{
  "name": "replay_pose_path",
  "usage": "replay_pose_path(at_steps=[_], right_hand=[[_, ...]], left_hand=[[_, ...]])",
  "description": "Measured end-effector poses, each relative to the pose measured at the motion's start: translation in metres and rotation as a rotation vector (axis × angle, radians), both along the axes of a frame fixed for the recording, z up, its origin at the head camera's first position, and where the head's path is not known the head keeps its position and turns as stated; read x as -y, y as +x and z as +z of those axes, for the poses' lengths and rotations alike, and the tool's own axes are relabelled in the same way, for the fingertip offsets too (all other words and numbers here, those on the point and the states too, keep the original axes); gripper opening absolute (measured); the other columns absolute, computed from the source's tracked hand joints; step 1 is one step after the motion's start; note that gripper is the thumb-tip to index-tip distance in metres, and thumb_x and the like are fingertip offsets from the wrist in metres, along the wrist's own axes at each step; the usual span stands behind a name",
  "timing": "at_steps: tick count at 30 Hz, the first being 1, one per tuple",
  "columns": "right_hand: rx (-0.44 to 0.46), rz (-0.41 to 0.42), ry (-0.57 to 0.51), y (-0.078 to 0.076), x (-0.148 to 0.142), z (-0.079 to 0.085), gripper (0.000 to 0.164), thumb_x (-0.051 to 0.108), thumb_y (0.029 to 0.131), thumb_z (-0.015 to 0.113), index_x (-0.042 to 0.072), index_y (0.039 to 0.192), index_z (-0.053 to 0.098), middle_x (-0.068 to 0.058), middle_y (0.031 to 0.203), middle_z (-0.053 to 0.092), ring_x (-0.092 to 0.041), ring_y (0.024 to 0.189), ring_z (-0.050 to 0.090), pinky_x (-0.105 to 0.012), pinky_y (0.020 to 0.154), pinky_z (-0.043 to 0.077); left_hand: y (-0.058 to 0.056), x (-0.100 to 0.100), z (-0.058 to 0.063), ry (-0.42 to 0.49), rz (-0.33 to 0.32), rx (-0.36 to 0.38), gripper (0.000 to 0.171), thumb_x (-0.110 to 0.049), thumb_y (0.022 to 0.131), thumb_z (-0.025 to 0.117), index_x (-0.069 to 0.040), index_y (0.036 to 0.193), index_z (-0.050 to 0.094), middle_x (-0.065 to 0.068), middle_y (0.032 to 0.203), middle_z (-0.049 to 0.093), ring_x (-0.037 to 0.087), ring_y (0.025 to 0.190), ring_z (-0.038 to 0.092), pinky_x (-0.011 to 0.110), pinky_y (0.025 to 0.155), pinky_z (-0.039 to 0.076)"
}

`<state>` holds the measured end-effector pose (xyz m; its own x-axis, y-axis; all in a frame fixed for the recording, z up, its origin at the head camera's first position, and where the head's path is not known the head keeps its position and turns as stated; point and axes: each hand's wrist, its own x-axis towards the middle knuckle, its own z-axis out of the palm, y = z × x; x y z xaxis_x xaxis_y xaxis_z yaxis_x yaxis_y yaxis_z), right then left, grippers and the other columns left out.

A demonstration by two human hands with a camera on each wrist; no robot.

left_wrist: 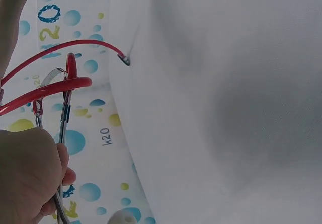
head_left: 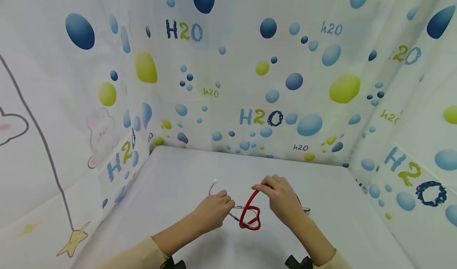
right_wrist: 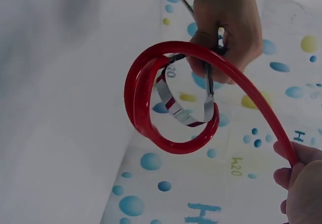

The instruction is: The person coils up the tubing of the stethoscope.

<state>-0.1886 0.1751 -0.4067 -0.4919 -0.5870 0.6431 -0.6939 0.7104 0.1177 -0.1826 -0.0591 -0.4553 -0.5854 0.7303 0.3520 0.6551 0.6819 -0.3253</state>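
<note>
A stethoscope with red tubing [head_left: 242, 215] is held up between both hands over the white table. My left hand [head_left: 213, 212] grips its metal ear tubes, and one white ear tip [head_left: 214, 180] sticks out beyond the knuckles. The right hand [head_left: 284, 199] pinches the red tube between thumb and fingers, as the right wrist view also shows. Between the hands the tubing bends into a loop beside the curved metal spring band [right_wrist: 171, 103]. Past the right hand the tube hangs down to the small metal chest piece [head_left: 306, 210].
The white tabletop [head_left: 178, 170] spreads under and beyond both hands. Around it hang white curtains [head_left: 228, 70] printed with blue and green drops and H2O lettering. Dark wrist camera mounts [head_left: 299, 262] show at the lower edge, below the sleeves.
</note>
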Motion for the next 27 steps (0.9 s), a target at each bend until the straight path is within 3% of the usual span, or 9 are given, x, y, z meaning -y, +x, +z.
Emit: replay_pose_path(at_steps=[7,14,22,27], right_hand=[[0.024,-0.042,-0.016,-0.017,-0.017,-0.013,0.039,-0.005,0.071,0.068,0.021,0.099,0.069,0.008,0.085,0.059,-0.011,0.077,0.049,-0.025,0.065,0.041],[0.056,-0.062,-0.025,-0.025,-0.026,-0.027,0.039,-0.006,0.072,0.065,0.022,0.098,0.069,0.009,0.083,0.059,-0.009,0.075,0.048,-0.023,0.063,0.040],[0.114,-0.072,-0.090,-0.032,-0.025,-0.034,0.039,-0.004,0.073,0.066,0.023,0.101,0.067,0.010,0.079,0.058,-0.007,0.073,0.046,-0.021,0.064,0.043],[0.198,-0.075,-0.139,-0.031,-0.019,-0.042,0.044,-0.004,0.073,0.067,0.025,0.106,0.064,0.012,0.076,0.055,-0.003,0.073,0.046,-0.016,0.063,0.045]], left_hand=[[-0.005,-0.005,-0.005,0.046,-0.042,0.035,0.015,-0.019,0.073,0.071,-0.018,0.084,0.061,-0.010,0.074,0.063,0.006,0.069,0.046,0.015,0.058,0.041],[-0.005,-0.016,-0.004,0.115,-0.148,0.100,0.017,-0.016,0.072,0.073,-0.021,0.083,0.061,-0.014,0.074,0.062,0.003,0.070,0.042,0.011,0.058,0.039],[-0.006,-0.013,0.005,0.279,-0.198,0.059,0.017,-0.008,0.073,0.070,-0.020,0.081,0.061,-0.013,0.074,0.061,0.003,0.074,0.045,0.013,0.062,0.043],[-0.012,-0.006,0.012,0.386,-0.224,0.038,0.018,-0.005,0.071,0.071,-0.018,0.081,0.062,-0.012,0.074,0.062,0.004,0.074,0.045,0.012,0.063,0.042]])
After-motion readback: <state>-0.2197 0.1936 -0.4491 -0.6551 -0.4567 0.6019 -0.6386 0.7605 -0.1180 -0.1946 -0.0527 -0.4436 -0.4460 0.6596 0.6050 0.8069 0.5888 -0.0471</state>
